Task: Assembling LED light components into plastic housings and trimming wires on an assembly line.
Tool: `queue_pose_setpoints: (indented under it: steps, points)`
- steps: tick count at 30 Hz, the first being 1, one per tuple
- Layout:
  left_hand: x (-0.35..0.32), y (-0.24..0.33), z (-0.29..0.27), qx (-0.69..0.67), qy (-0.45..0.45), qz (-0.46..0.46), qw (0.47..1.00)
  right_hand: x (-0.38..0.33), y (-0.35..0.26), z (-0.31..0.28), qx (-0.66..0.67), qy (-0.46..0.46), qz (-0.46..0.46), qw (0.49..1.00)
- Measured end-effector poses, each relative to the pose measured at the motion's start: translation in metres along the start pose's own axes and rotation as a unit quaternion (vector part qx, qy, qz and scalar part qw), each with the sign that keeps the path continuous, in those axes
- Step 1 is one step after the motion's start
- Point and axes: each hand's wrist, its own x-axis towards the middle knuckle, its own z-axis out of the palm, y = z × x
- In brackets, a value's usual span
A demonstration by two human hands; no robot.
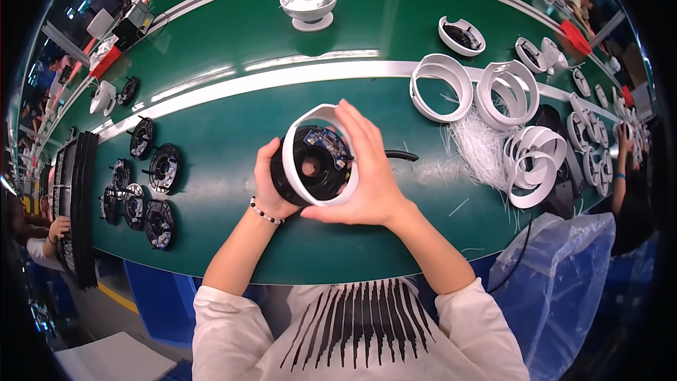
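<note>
Above the green worktop (pixel 233 127), we note our left hand (pixel 269 187) cupping a black round unit (pixel 305 149), our right hand (pixel 370 169) grasping the white ring (pixel 290 159) around its face, full seating unconfirmed, with more black units (pixel 156 220) at left and loose white rings (pixel 417 92) at right unjoined.

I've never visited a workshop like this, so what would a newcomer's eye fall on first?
Probably the middle, where the left fingers and right fingers hold a white ring around a black core with a blue circuit board. Next, perhaps, the messy heap of white strips to the right, among larger white bands. On the left, a cluster of black discs stands out against the green table.
</note>
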Motion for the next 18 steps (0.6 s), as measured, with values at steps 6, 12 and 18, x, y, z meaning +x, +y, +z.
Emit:
queue_pose_setpoints:
  steps: [6, 12, 18]
  points:
    - [-0.002, -0.005, -0.005, -0.007, -0.031, 0.016, 0.999, -0.009, -0.009, 0.016, -0.041, -0.045, -0.001, 0.998]
    - [-0.001, -0.007, 0.017, 0.002, 0.090, 0.003, 0.996, -0.011, -0.004, 0.021, -0.051, -0.031, 0.014, 0.998]
    - [-0.001, -0.002, 0.002, 0.016, 0.024, -0.015, 0.999, -0.007, -0.004, 0.020, -0.041, -0.045, 0.018, 0.998]
